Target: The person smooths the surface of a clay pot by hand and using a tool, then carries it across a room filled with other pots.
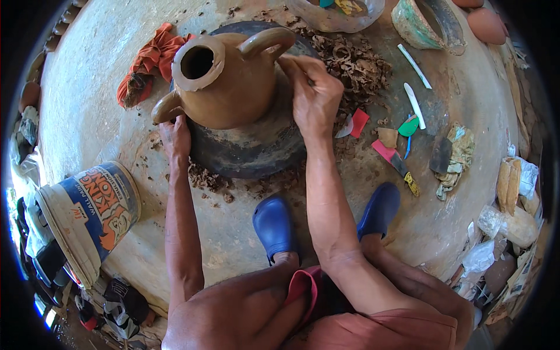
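Observation:
A brown wet-looking clay jug (233, 90) with a wide neck and a handle on either side stands on a dark round wheel (245, 154), smeared with clay. My left hand (175, 139) is at the wheel's left edge, just below the jug's left handle (167, 107). Its fingertips are hidden by the jug and handle. On the other side, my right hand (315, 96) is beside the jug, below the right handle (267, 42). Its fingers are bent and pressed together; whether something small is between them is hidden.
Clay shavings (356, 64) lie heaped beyond the right hand. Farther right are a yellow-handled knife (402, 169), white strips (414, 105) and a crumpled rag (458, 157). A red cloth (154, 61) lies to the left, near a tilted paint bucket (96, 213). A green-stained bowl (417, 26) stands far right.

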`<state>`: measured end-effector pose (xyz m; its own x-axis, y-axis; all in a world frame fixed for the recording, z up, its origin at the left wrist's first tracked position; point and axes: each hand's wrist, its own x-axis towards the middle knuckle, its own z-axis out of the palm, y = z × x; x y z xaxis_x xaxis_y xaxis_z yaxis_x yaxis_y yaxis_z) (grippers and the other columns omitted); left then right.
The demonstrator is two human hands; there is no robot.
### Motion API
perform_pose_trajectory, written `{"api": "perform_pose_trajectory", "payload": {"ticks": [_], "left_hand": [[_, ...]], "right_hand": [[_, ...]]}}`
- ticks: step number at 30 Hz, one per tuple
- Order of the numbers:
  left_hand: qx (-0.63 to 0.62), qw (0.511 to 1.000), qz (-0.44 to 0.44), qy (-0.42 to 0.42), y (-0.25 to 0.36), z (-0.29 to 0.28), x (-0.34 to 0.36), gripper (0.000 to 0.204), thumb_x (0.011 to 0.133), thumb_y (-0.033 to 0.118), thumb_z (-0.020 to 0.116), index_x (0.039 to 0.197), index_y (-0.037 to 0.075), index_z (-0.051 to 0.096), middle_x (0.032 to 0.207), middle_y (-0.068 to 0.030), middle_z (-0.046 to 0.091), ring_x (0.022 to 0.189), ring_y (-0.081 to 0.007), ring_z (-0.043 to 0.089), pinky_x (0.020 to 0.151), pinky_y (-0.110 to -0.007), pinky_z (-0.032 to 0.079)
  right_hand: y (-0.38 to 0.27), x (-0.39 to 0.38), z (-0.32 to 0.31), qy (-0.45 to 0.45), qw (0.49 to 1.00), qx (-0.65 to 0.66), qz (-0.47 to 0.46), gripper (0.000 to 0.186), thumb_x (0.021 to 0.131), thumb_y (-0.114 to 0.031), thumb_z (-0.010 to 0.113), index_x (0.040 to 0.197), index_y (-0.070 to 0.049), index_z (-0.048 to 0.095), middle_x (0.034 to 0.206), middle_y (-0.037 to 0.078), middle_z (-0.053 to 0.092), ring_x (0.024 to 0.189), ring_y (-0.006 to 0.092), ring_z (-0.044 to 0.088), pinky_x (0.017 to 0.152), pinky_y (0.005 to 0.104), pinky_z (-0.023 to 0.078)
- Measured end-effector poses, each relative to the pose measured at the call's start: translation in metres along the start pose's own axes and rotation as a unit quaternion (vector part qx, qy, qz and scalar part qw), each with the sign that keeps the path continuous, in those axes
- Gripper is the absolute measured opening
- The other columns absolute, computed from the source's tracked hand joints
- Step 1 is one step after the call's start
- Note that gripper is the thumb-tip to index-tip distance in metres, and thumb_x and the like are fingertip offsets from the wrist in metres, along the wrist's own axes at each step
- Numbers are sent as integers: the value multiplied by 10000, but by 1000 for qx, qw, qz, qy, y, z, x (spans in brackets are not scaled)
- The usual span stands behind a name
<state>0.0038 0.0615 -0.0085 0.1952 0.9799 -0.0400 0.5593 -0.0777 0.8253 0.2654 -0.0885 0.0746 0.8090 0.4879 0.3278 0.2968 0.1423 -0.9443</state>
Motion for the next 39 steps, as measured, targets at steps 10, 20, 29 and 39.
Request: {"api": "perform_pose_trajectory", "payload": {"ticks": [10,20,29,39], "left_hand": [[-4,1000,5,-10,1,-3,6,576,1023,395,666,1391,-47,633,1411,-212,660,1310,-339,610,1122,-439,440],[-1,1000,10,-11,14,-9,1,549,1021,382,656,1398,-18,638,1418,-213,661,1308,-338,614,1109,-428,447],[14,999,-4,-31,35,-7,1,459,1005,319,644,1329,-5,688,1333,-199,713,1240,-332,652,1068,-446,473],[22,999,-2,-28,8,-5,10,446,1020,305,639,1331,-12,677,1321,-182,721,1224,-296,657,1074,-421,473]], "right_hand": [[-69,-12,7,-60,989,-111,-75,220,936,-56,744,1132,38,777,903,164,721,841,327,658,760,426,544],[-74,-4,-23,-81,976,-164,-117,184,809,-101,917,932,-41,795,811,47,644,725,204,575,652,362,484],[-24,35,8,-67,964,-56,-249,548,769,-117,947,1288,-83,772,1172,83,743,1080,242,689,921,372,575],[-50,6,28,38,989,-101,-100,504,867,-209,913,1281,16,737,1143,169,776,1000,295,743,877,413,589]]}}
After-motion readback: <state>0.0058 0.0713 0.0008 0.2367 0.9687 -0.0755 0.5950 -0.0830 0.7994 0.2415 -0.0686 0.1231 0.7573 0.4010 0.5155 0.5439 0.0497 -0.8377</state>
